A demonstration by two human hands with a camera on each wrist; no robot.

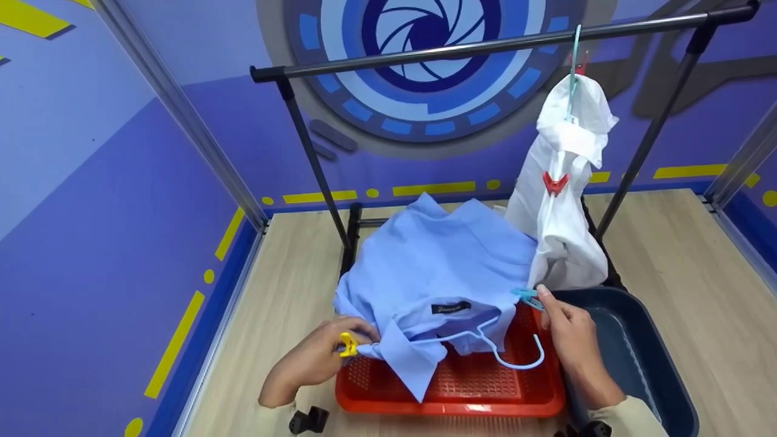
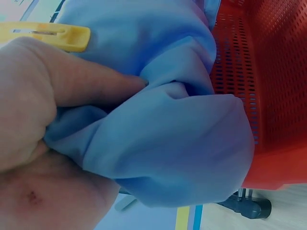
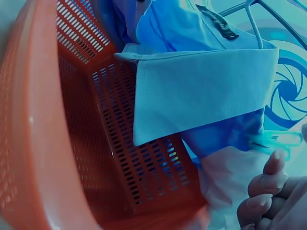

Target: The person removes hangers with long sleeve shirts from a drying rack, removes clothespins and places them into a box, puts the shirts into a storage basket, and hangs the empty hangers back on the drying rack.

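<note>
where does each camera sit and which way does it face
Head: worn on the head, faces forward and down at the shirt, basket and rack; left hand and right hand show.
Left wrist: on that wrist, faces the shirt cloth the left hand grips; part of that hand shows.
Right wrist: on that wrist, faces collar and basket; right-hand fingers show.
Head and right wrist share the label.
</note>
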